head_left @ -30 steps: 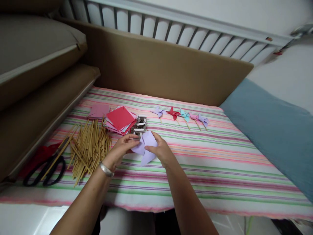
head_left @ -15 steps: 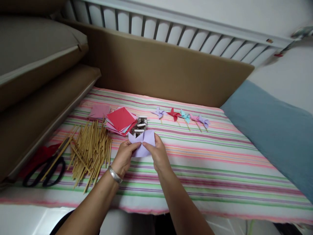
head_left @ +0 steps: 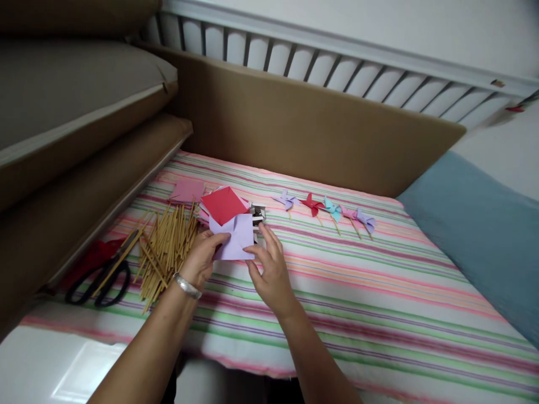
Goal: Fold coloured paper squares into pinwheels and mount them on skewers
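Note:
My left hand [head_left: 202,259], with a silver bangle at the wrist, pinches the lower left edge of a lilac paper square [head_left: 233,240] with cut corners, holding it above the striped cloth [head_left: 337,280]. My right hand [head_left: 269,268] is beside the paper's right edge with fingers spread, its fingertips touching or just off the sheet. Right behind the paper lie a stack of red and pink paper squares [head_left: 223,204] and a small pile of white pieces [head_left: 257,214].
A heap of wooden sticks [head_left: 166,247] and black scissors [head_left: 101,275] lie left of my hands. Several finished paper pinwheels [head_left: 324,206] lie in a row farther back. A pink sheet [head_left: 187,189], brown cushions [head_left: 84,146] at left, a blue pillow [head_left: 484,224] at right.
The lilac paper shifted left and turned in my left hand. My right hand let go of its edge and opened its fingers. The camera view also swung slightly.

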The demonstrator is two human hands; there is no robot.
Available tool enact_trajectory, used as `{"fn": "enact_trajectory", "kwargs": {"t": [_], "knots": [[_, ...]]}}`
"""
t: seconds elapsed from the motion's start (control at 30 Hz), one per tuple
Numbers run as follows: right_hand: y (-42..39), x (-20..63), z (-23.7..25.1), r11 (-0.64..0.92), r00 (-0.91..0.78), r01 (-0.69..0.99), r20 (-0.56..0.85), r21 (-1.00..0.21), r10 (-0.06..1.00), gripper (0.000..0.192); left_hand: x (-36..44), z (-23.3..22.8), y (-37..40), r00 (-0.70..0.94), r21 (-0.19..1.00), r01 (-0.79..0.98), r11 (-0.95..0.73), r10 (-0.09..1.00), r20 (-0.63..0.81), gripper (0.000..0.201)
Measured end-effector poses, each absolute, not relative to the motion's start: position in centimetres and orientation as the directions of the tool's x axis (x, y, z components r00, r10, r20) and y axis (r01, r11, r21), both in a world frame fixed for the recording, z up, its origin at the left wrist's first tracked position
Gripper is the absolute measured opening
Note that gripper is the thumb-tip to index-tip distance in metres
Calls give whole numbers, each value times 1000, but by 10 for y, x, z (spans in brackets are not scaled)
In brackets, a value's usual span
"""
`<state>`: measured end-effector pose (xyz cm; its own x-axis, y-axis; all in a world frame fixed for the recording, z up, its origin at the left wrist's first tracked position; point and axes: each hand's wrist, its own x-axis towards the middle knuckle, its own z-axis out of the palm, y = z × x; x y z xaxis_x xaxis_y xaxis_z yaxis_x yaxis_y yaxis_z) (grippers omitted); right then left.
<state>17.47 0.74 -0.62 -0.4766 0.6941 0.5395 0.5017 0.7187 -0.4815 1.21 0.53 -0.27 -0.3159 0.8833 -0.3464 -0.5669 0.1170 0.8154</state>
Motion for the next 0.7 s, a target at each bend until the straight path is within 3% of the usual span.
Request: {"fn": "enact_trajectory", "kwargs": {"t": [0.23,0.4,0.7], "knots": [[12,177,-6,697,-439,470,541,-542,717,14,16,-3,5,-346,865,-478,150,874,-342,25],[16,177,-7,562,-323,451,461,-693,827,8,28,-4,3,-262,885,-421,198,908,-328,25],[21,181,-7,466,-225,488,409,-738,884,5,43,-8,1,-77,848,-463,257,942,-327,17]]}}
